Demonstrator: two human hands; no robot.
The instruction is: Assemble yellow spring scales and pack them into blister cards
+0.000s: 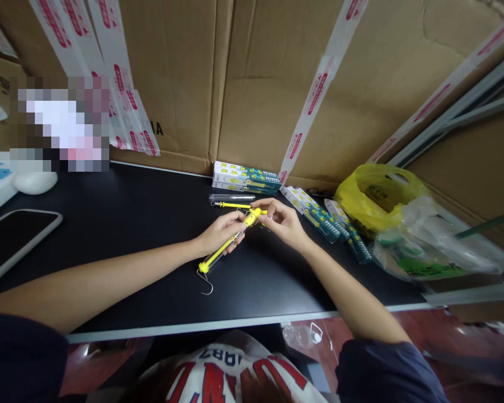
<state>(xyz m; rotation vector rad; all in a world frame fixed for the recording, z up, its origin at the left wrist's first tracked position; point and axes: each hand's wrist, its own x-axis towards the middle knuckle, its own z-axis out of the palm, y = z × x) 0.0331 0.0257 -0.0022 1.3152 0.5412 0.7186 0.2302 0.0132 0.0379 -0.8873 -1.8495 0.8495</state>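
A yellow spring scale [213, 258] with a clear tube and a metal hook [205, 282] at its near end lies slanted over the black table [121, 224]. My left hand [222, 230] is closed round the middle of its tube. My right hand [280, 220] pinches the yellow top end of the same scale. Just behind the hands lie a clear tube [232, 197] and a thin yellow rod [231, 205], apart from each other.
Flat printed packages are stacked at the back [246, 178] and fanned out to the right [327, 221]. A yellow plastic bag [376, 196] and clear bags [428, 240] sit at right. A phone [12, 238] lies at left. Cardboard walls [269, 78] stand behind.
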